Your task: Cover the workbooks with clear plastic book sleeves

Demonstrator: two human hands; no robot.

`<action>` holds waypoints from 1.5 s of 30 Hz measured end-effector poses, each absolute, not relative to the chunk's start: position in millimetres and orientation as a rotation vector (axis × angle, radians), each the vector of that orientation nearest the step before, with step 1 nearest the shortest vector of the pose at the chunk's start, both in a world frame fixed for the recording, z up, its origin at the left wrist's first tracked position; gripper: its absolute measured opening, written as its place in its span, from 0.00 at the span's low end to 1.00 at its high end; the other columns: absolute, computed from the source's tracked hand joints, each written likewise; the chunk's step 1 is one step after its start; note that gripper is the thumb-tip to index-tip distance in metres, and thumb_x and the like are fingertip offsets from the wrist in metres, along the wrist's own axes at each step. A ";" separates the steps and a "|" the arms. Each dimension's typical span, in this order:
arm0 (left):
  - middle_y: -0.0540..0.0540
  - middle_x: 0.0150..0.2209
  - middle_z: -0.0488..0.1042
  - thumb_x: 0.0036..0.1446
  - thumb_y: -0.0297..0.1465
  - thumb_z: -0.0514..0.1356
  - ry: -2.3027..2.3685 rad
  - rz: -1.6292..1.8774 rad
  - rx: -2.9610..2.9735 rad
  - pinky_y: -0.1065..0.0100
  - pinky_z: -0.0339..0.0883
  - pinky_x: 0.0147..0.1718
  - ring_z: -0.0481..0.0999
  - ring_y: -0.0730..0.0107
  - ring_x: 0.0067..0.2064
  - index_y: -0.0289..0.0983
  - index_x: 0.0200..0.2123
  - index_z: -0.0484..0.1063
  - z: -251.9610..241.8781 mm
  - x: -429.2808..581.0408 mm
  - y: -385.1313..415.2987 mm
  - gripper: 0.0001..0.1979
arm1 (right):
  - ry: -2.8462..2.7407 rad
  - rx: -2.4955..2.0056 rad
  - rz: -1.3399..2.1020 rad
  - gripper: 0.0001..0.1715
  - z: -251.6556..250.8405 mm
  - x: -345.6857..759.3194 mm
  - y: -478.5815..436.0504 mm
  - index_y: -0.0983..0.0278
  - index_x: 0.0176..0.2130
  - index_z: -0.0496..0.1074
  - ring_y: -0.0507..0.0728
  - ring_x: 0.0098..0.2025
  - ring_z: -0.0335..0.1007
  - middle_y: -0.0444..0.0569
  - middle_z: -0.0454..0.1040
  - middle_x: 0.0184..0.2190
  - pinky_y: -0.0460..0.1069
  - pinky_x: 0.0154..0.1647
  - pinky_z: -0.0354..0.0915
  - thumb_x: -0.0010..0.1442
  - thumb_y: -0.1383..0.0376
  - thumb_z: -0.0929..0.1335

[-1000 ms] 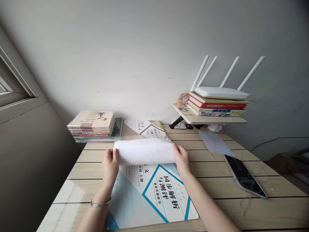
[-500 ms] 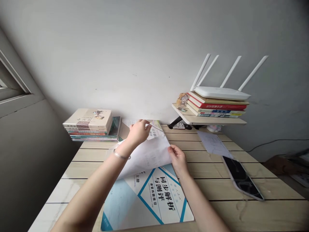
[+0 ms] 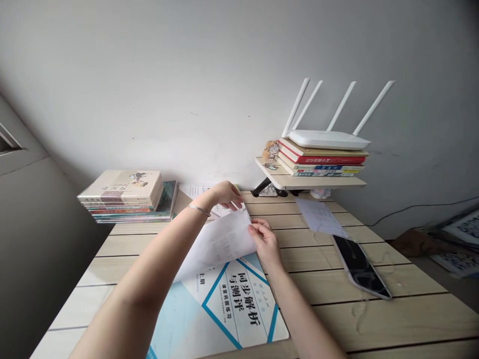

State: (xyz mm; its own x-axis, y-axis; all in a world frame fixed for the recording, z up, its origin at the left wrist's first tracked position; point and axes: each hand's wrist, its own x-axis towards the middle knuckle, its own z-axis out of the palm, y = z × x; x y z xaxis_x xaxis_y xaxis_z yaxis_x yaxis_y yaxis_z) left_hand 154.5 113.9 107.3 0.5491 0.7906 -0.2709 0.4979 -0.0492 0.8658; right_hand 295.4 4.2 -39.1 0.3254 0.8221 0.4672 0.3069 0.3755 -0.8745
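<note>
A large workbook (image 3: 228,309) with a blue and white cover lies open-side down on the wooden desk (image 3: 374,319). A white backing sheet (image 3: 220,242) curls up over its far half. My right hand (image 3: 264,239) pinches the sheet's right edge. My left hand (image 3: 224,194), with a silver bracelet on the wrist, reaches across to the sheet's far upper corner and its fingers are closed on something thin there, apparently a clear film; I cannot make it out.
A stack of books (image 3: 125,197) sits at the back left by the wall. A small shelf (image 3: 310,180) at the back right carries books and a white router (image 3: 327,138). A loose paper (image 3: 320,217) and a dark tablet (image 3: 361,267) lie to the right.
My left hand left the sheet's left edge and crossed over to its far right corner. The sheet now slants up to the right. The view shifted slightly.
</note>
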 end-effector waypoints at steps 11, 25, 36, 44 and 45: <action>0.43 0.32 0.79 0.49 0.27 0.61 1.127 0.289 2.249 0.65 0.67 0.34 0.77 0.65 0.31 0.35 0.27 0.75 132.1 169.5 96.3 0.03 | -1.259 -1.223 0.381 0.16 -31.5 290.9 1.2 0.63 0.27 0.71 0.57 0.41 0.66 0.51 0.70 0.38 0.51 0.42 0.63 0.56 0.54 0.67; 0.39 0.39 0.76 0.48 0.23 0.56 0.957 -0.649 2.964 0.44 0.54 0.47 0.70 0.54 0.44 0.37 0.35 0.77 142.4 201.0 71.0 0.12 | -1.236 -1.271 0.269 0.15 -31.2 282.4 -0.3 0.63 0.28 0.73 0.59 0.42 0.66 0.52 0.70 0.37 0.54 0.45 0.63 0.56 0.55 0.67; 0.39 0.38 0.77 0.49 0.27 0.57 0.888 -0.633 2.898 0.40 0.49 0.50 0.69 0.53 0.45 0.35 0.37 0.78 135.7 205.9 66.5 0.13 | -1.188 -1.299 0.258 0.15 -33.1 279.4 1.7 0.63 0.29 0.74 0.59 0.44 0.66 0.53 0.70 0.38 0.55 0.47 0.63 0.56 0.55 0.66; 0.37 0.34 0.76 0.46 0.24 0.58 0.923 -0.626 2.979 0.42 0.50 0.50 0.70 0.52 0.43 0.34 0.31 0.78 127.8 210.5 70.6 0.10 | -1.193 -1.307 0.419 0.15 -35.5 282.7 -0.5 0.64 0.30 0.73 0.59 0.44 0.65 0.53 0.70 0.41 0.53 0.43 0.63 0.57 0.56 0.65; 0.38 0.33 0.76 0.46 0.25 0.58 0.915 -0.630 2.982 0.41 0.48 0.51 0.71 0.53 0.43 0.34 0.30 0.78 125.3 211.1 70.9 0.09 | -1.188 -1.314 0.413 0.15 -36.0 282.4 -1.2 0.64 0.30 0.73 0.59 0.44 0.65 0.53 0.70 0.41 0.53 0.43 0.63 0.57 0.56 0.65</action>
